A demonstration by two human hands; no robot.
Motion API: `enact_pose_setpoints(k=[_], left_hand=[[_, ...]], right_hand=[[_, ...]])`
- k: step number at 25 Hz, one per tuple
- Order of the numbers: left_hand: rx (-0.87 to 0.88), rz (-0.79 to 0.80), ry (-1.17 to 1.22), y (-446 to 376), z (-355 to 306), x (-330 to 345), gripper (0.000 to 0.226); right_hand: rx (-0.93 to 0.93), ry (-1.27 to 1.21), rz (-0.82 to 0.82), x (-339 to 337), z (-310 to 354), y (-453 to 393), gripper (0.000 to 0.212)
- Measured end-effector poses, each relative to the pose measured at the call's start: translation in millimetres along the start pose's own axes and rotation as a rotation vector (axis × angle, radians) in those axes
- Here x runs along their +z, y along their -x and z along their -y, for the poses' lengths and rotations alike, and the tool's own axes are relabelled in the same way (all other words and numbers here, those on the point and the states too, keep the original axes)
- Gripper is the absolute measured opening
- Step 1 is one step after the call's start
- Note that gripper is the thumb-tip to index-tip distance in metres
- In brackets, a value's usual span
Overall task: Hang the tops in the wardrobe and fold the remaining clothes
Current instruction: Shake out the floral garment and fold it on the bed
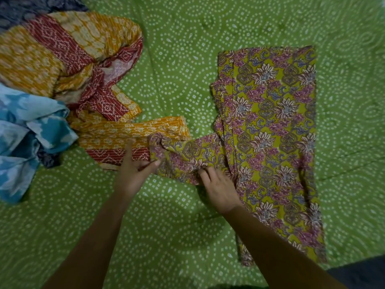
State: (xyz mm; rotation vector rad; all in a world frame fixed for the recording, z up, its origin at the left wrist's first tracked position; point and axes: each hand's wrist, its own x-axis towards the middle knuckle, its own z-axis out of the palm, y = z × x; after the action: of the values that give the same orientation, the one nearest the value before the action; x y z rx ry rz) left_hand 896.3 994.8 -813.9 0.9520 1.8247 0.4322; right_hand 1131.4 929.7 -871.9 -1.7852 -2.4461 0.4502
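Folding the floral garment [268, 130], that's the step I'm judging to be in hand: it's lying mostly flat on the right side of the green bedsheet [177, 59], long body running near to far, one sleeve-like piece sticking out left toward the near-centre. My left hand [133, 174] is pinching the bunched end of that piece between thumb and fingers. My right hand [218, 190] is resting on the cloth where the piece joins the body, fingers curled into the fabric; can't tell if it's gripping or just pressing. Next move is probably calling for carrying the piece rightward over the body and flattening it. Orange-and-red garment [68, 59] is lying heaped far left, its near edge just beside the left hand; blue cloth [31, 132] is sitting at the left edge.
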Motion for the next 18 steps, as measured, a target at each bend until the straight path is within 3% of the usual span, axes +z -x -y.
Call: enact_pose_setpoints(k=[2,4,7,12,14,16,18], left_hand=[[-0.065,-0.081,0.077,-4,5,12,0.063],[-0.071,-0.166,-0.036,-10,-2,24,0.038],[-0.045,-0.105,-0.260,-15,-17,37,0.043],[0.224,0.006,0.213,-3,-42,37,0.026],[0.353,-0.022,0.133,3,-40,27,0.028],[0.354,-0.011,0.025,15,-33,19,0.022],[0.216,0.041,-0.009,29,-23,13,0.015]], right_hand=[[-0.011,0.007,0.031,-1,-1,-1,0.047],[0.009,-0.010,0.075,-2,-2,-3,0.053],[0.032,0.013,0.071,-3,0,-4,0.055],[0.080,0.001,-0.024,-8,-1,-6,0.034],[0.094,-0.045,-0.054,-11,-1,-5,0.041],[0.104,-0.076,-0.052,-16,1,-5,0.046],[0.117,-0.086,-0.006,-20,2,-4,0.048]])
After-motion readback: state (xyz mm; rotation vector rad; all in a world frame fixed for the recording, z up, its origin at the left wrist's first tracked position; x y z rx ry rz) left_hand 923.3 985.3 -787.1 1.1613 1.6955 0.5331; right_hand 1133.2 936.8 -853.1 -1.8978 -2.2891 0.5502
